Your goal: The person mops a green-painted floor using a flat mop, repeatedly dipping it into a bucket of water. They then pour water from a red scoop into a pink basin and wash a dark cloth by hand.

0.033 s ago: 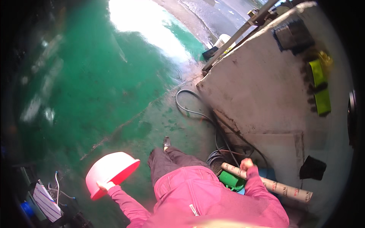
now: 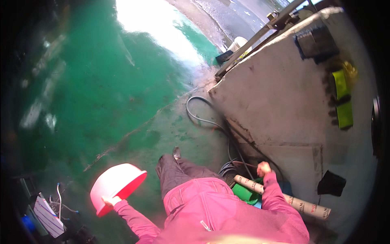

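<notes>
My left hand (image 2: 111, 201) is closed on the rim of a pink plastic basin (image 2: 118, 185), which is tilted on its side out to my left. On the other side, my right hand (image 2: 264, 168) is curled closed near the low wall, just beyond a printed cardboard tube (image 2: 248, 184). Whatever its fingers may hold is too small to make out. My right forearm crosses over the tube. Below the tube sits a green plastic container (image 2: 243, 192), partly hidden by the tube and my sleeve.
A grey hose (image 2: 203, 119) loops along the green floor (image 2: 101, 89) and coils beside the wall (image 2: 268, 105). Yellow-green gloves (image 2: 343, 99) and dark cloths (image 2: 317, 42) lie on the wall. A white board (image 2: 48, 215) with cables stands at the lower left.
My right hand has shifted slightly away from the cardboard tube, farther forward. The basin in my left hand has moved a little to the left.
</notes>
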Available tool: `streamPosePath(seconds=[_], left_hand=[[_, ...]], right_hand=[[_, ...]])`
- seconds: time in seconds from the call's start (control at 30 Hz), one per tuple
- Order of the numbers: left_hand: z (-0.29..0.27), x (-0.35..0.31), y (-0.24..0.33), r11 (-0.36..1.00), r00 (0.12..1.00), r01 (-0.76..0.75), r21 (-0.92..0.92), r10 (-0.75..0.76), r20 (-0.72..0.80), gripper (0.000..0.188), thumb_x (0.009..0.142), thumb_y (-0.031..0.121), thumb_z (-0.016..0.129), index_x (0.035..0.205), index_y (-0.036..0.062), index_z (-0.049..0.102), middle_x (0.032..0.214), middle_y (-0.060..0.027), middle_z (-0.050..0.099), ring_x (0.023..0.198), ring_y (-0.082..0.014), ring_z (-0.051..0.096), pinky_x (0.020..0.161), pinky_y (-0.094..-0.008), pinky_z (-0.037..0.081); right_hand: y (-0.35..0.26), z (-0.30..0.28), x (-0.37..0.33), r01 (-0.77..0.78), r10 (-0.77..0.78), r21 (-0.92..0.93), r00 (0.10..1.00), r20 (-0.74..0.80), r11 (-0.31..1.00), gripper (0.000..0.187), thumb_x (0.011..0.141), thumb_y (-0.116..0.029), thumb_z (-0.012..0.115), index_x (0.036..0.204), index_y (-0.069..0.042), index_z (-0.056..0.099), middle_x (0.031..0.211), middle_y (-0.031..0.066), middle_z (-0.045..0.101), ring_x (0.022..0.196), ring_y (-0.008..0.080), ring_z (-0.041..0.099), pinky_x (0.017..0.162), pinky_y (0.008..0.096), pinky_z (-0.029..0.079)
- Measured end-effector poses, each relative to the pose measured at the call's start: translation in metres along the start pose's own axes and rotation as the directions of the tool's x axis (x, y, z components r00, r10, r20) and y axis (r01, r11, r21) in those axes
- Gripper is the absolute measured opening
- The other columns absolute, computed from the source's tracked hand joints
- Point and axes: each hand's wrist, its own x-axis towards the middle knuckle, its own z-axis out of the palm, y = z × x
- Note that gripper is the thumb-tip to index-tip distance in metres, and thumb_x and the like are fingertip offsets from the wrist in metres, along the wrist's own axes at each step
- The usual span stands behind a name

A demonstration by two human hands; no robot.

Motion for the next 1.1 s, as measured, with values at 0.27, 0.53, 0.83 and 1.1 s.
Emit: streamPosePath(seconds=[0.27, 0.53, 0.83, 1.1], left_hand=[[0.131, -0.03, -0.021, 0.985, 0.935, -0.045, 0.165, 0.1, -0.34, 0.036, 0.078, 0.027, 0.062, 0.097, -0.0036, 0.064, 0.112, -0.016, 0.057, 0.097, -0.0253, 0.057, 0.088, -0.0341, 0.043], [0.38, -0.118, -0.013, 0.996, 0.992, 0.088, 0.025, -0.085, -0.097, 0.048, 0.08, 0.024, 0.061, 0.115, -0.0056, 0.049, 0.111, -0.0185, 0.053, 0.102, -0.0304, 0.053, 0.088, -0.0422, 0.043], [0.695, -0.304, 0.017, 0.997, 0.944, 0.016, 0.079, -0.041, 0.327, 0.06, 0.08, 0.026, 0.062, 0.125, -0.0077, 0.04, 0.129, -0.0192, 0.044, 0.115, -0.0306, 0.046, 0.102, -0.0437, 0.032], [0.933, -0.531, -0.009, 0.999, 0.883, -0.017, -0.045, 0.036, 0.468, 0.069, 0.076, 0.027, 0.066, 0.129, -0.0073, 0.038, 0.139, -0.0189, 0.034, 0.125, -0.0286, 0.037, 0.105, -0.0425, 0.028]], right_hand=[[-0.47, 0.092, 0.155, 0.606, -0.648, -0.45, 0.757, 0.076, 0.655, 0.014, 0.085, -0.013, 0.052, 0.094, -0.004, 0.057, 0.079, 0.0065, 0.063, 0.071, 0.0135, 0.059, 0.067, 0.0274, 0.048], [-0.576, 0.197, 0.257, 0.582, -0.459, -0.411, 0.811, 0.364, 0.702, 0.02, 0.082, -0.019, 0.054, 0.095, -0.004, 0.057, 0.086, 0.0129, 0.064, 0.082, 0.0246, 0.062, 0.074, 0.0348, 0.048], [-0.456, 0.101, 0.266, -0.346, 0.368, -0.233, 0.928, 0.06, 0.909, 0.016, 0.084, -0.022, 0.059, 0.086, -0.006, 0.06, 0.067, 0.0058, 0.062, 0.051, 0.0148, 0.057, 0.046, 0.0294, 0.047], [-0.659, 0.046, 0.428, 0.018, -0.041, -0.287, 0.996, -0.074, 0.958, 0.022, 0.084, -0.019, 0.045, 0.076, -0.004, 0.059, 0.062, 0.0105, 0.063, 0.048, 0.0191, 0.06, 0.045, 0.0333, 0.048]])
